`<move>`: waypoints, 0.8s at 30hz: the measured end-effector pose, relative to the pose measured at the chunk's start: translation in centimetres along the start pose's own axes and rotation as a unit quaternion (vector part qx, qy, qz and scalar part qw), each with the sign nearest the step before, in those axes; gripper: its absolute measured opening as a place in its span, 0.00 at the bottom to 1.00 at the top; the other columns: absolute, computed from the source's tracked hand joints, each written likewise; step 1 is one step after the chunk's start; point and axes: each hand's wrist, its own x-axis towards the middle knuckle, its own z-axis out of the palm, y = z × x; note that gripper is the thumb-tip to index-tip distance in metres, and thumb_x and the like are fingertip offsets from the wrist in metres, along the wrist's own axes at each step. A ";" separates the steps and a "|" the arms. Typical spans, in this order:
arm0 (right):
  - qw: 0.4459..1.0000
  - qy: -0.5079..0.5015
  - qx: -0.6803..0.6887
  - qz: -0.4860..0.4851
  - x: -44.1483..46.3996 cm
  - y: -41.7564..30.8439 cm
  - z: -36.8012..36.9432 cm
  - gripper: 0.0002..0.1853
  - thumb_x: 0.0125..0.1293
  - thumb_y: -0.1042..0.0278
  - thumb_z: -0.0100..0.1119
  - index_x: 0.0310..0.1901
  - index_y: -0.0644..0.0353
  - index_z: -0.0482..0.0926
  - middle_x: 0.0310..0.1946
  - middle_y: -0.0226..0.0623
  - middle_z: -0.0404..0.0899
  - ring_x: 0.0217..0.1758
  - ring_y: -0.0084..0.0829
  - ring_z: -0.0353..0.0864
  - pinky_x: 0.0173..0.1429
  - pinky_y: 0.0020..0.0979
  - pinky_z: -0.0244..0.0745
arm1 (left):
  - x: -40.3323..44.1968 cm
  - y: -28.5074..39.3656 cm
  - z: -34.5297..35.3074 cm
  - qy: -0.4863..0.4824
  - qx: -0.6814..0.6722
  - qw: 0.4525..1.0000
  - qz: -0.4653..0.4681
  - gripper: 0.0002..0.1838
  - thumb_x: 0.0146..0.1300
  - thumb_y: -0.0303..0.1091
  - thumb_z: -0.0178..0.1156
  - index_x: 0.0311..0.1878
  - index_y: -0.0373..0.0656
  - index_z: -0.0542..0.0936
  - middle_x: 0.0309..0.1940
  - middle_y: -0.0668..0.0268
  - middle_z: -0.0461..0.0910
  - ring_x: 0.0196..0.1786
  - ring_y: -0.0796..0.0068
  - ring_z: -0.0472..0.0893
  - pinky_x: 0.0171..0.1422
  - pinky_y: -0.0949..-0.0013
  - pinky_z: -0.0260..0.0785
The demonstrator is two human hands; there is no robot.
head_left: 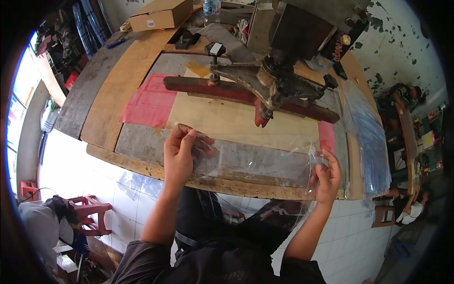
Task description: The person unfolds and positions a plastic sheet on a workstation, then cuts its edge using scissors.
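A clear plastic sheet (257, 163) stretches between my hands, above the front edge of the workbench, and its lower part hangs over my lap. My left hand (179, 151) pinches the sheet's left side between thumb and fingers. At the right side, my right hand (326, 177) has its fingers curled round the sheet's edge. Just beyond the sheet, a cream-coloured pad (208, 118) lies on the grey metal plate (139, 142), flanked by a pink-red sheet (151, 100). Over the pad hangs a press head with a long red-edged bar (227, 92).
Many clear plastic pieces (369, 146) lie along the bench's right side. At the back stand a cardboard box (161, 14) and a water bottle (211, 10). A red stool (90, 215) is on the floor at left. Other people (411, 208) sit at far right.
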 end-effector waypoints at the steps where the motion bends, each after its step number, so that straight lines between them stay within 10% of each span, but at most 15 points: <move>1: 1.000 0.000 0.001 -0.001 0.0 0.0 0.0 0.23 0.68 0.78 0.62 0.64 0.69 0.74 0.55 0.45 0.82 0.28 0.17 0.76 0.31 0.19 0.72 | 0.0 -0.2 -0.1 0.003 0.006 1.000 0.004 0.10 0.79 0.33 0.49 0.41 0.40 0.74 0.33 0.58 0.87 0.29 0.75 0.86 0.30 0.77 0.69; 24: 0.999 0.043 -0.016 -0.011 0.0 -0.2 0.3 0.22 0.68 0.76 0.62 0.63 0.65 0.76 0.54 0.42 0.82 0.27 0.15 0.73 0.30 0.19 0.71 | -0.1 0.1 -0.2 -0.032 -0.005 0.999 -0.022 0.17 0.81 0.43 0.46 0.48 0.40 0.77 0.35 0.59 0.87 0.34 0.72 0.87 0.37 0.74 0.73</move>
